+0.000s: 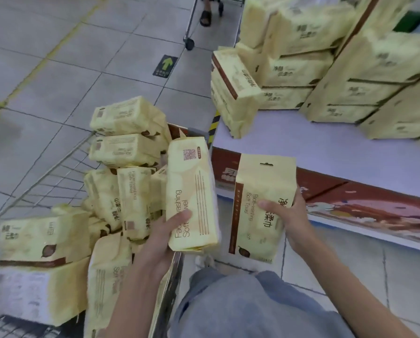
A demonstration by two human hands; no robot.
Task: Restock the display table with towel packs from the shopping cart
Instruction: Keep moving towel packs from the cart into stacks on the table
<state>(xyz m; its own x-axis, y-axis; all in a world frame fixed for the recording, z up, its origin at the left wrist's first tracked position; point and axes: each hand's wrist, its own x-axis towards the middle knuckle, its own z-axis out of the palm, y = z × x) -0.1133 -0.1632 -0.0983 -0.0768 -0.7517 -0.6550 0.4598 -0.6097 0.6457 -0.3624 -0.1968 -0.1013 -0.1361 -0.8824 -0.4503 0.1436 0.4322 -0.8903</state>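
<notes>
I'm watching a person standing between the shopping cart and the display table, with one towel pack in each hand.

The left hand is gripping the left pack by its lower end. The thumb is lying across the front and the fingers are curling round behind. This pack is being held upright over the cart's near corner. Its face is reading "Face-washing Soft Towel" along its length, with a QR code near the top and thin brown lines beside the words.

The right hand is holding the right pack by its side, thumb pressing on the front and fingers wrapping round the back. The pack is hanging in the air just in front of the table's edge, not on it. It is showing the same English words in smaller print, large Chinese characters partly hidden by the thumb, a brown stripe down one edge and a hang-hole at the top.

More yellow packs are lying heaped in the cart. On the table, stacked packs are standing at the far side, their small print too blurred to read. A green arrow sticker is showing on the floor tiles.
</notes>
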